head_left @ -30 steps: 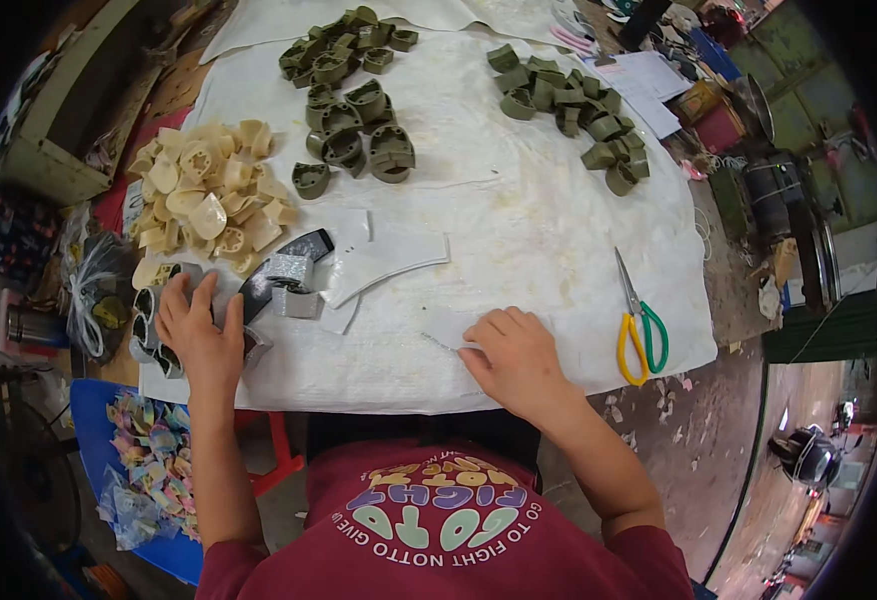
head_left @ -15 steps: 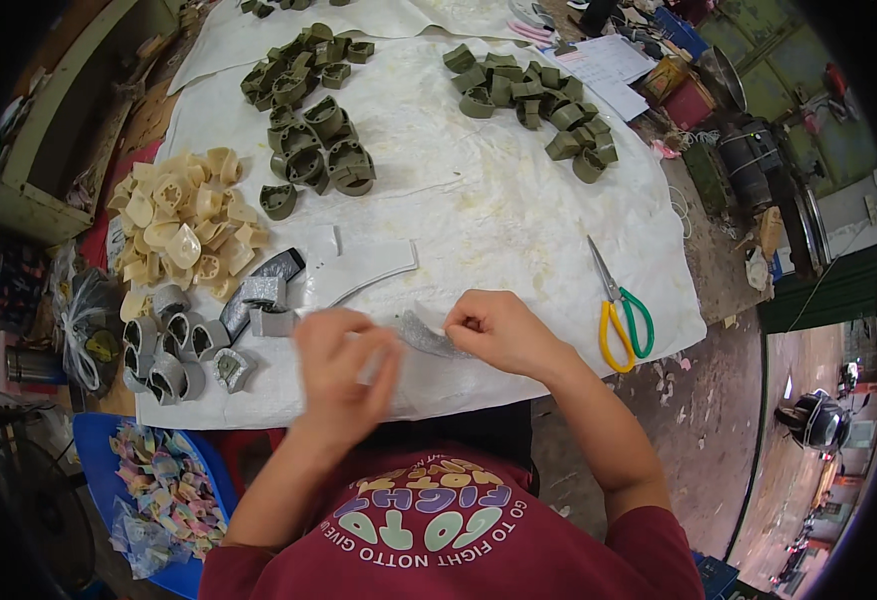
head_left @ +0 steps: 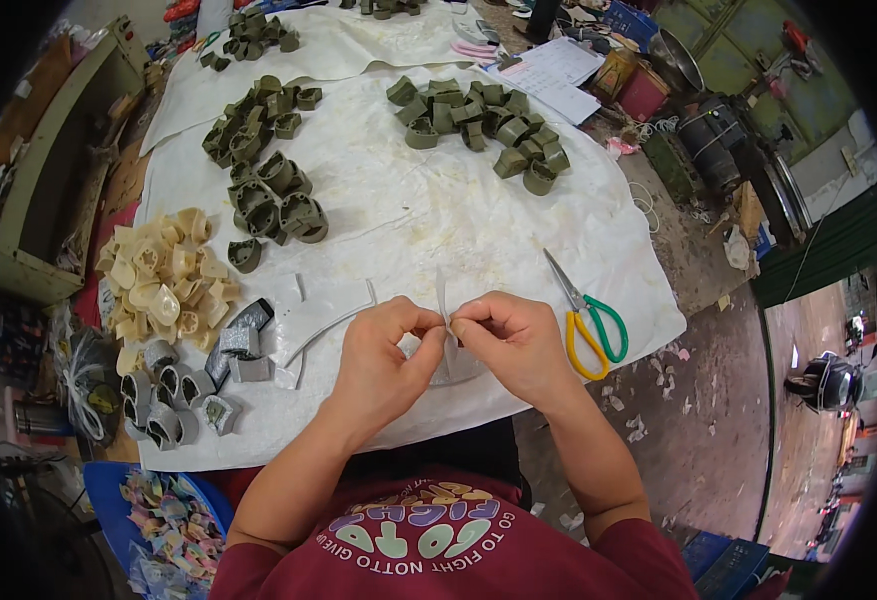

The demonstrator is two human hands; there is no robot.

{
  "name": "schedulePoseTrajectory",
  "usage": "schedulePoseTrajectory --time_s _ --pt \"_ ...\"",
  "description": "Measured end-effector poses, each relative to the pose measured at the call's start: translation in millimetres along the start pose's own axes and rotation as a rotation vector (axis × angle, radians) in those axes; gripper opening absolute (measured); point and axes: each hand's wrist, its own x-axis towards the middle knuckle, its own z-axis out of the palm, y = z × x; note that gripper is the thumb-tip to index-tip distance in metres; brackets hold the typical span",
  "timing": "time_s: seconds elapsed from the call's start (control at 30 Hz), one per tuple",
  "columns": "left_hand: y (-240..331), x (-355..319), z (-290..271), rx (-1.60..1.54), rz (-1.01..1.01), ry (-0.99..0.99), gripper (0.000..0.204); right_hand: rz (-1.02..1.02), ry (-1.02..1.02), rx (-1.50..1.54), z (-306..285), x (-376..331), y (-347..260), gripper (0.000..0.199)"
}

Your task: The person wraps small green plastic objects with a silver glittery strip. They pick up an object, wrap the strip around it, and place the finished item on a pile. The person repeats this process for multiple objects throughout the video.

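My left hand [head_left: 386, 352] and my right hand [head_left: 520, 350] meet near the table's front edge, thumbs and fingertips pinched together. Between them they hold a thin silvery strip [head_left: 441, 292], partly edge-on above the fingers; more glittery grey material shows below, and the rest is hidden. Left of my left hand lie a clear sheet and thin grey offcuts [head_left: 330, 332]. Farther left are several silver-covered hollow pieces [head_left: 165, 407] and a dark, flat, elongated object [head_left: 254, 316]. Just right of my right hand rest scissors [head_left: 586, 318] with one yellow and one green handle.
Cream-coloured pieces [head_left: 166, 278] are heaped at the left. Dark green hollow pieces stand in groups, at the back left [head_left: 276, 205] and back right [head_left: 480, 112]. Papers [head_left: 550, 78] lie at the far right. A blue basin [head_left: 108, 500] of colourful scraps sits below the left edge.
My left hand has come over to my right and now pinches the silvery strip too. The strip has been raised between both hands. The whole view has shifted slightly.
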Motion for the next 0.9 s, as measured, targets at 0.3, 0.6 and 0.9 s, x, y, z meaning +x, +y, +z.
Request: schedulePoseTrajectory --time_s 0.3,0.6,0.9 --pt "11 15 -13 0.073 0.030 -0.095 0.004 -0.087 0.003 -0.107 0 6 -15 0.009" --pt "11 21 -17 0.050 0.040 -0.168 0.004 -0.114 0.029 -0.158 0 6 -16 0.005" --pt "3 21 -17 0.069 0.060 -0.135 0.002 -0.142 -0.005 -0.150 2 9 -18 0.009"
